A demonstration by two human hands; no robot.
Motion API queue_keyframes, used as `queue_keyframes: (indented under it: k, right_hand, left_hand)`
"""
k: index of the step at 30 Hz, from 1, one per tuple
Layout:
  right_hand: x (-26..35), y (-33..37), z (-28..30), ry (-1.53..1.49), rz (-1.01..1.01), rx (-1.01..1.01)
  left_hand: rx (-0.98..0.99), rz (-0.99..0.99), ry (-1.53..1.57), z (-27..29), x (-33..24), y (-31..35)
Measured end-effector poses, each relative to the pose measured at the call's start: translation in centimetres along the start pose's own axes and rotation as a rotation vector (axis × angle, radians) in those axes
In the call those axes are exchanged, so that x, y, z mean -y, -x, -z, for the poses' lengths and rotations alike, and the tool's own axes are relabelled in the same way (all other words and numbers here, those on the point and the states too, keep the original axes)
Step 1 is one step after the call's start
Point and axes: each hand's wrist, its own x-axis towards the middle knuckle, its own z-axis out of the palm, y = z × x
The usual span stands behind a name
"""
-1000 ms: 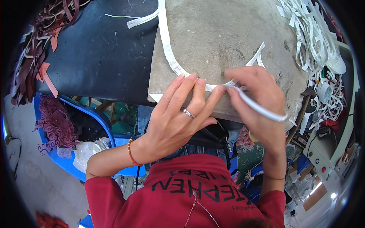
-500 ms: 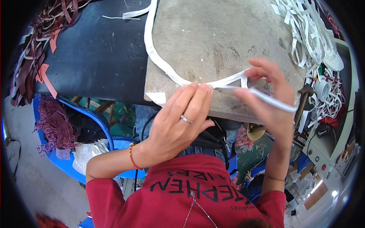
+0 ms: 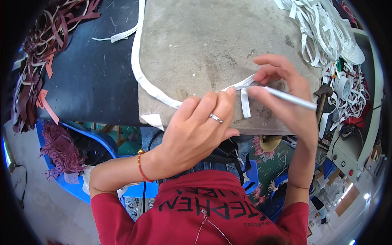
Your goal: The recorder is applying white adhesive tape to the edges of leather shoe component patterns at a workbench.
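A long white strip (image 3: 157,93) curves across the grey board (image 3: 192,45) toward its near edge. My left hand (image 3: 200,128) presses it down there with fingertips held together, thumb out to the side. At the strip's right end is my right hand (image 3: 292,92), with a slim silver-white pen-like tool (image 3: 292,99) between thumb and fingers. Its fingertips also pinch the strip; motion blur hides the exact grip. A short white tail (image 3: 245,104) hangs from the strip below these fingers. Left of my left hand, a small white scrap (image 3: 153,120) lies at the board's corner.
Maroon strips (image 3: 34,69) heap at the far left beside a black work surface (image 3: 94,77). Bundled white strips (image 3: 322,36) lie at the far right, near a hammer-like tool (image 3: 322,96). A blue chair (image 3: 87,136) with cloth on it stands below left.
The strip and board have shifted left in view. Its short tail, earlier spread in a small triangle at my right fingers, now hangs toward the board's near edge. My right hand moved slightly left.
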Motion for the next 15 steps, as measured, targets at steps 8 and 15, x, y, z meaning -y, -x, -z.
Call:
queue_keyframes:
  k: [8,15]
  right_hand:
    - [-0.4,0.0,0.0,0.375,0.131,-0.030]
    - [-2.7,0.9,-0.4,0.220,-0.131,-0.521]
  left_hand:
    - [0.066,-0.065,0.171,0.6,1.4,-2.1]
    - [0.091,-0.029,0.297,0.1,0.0,-3.0]
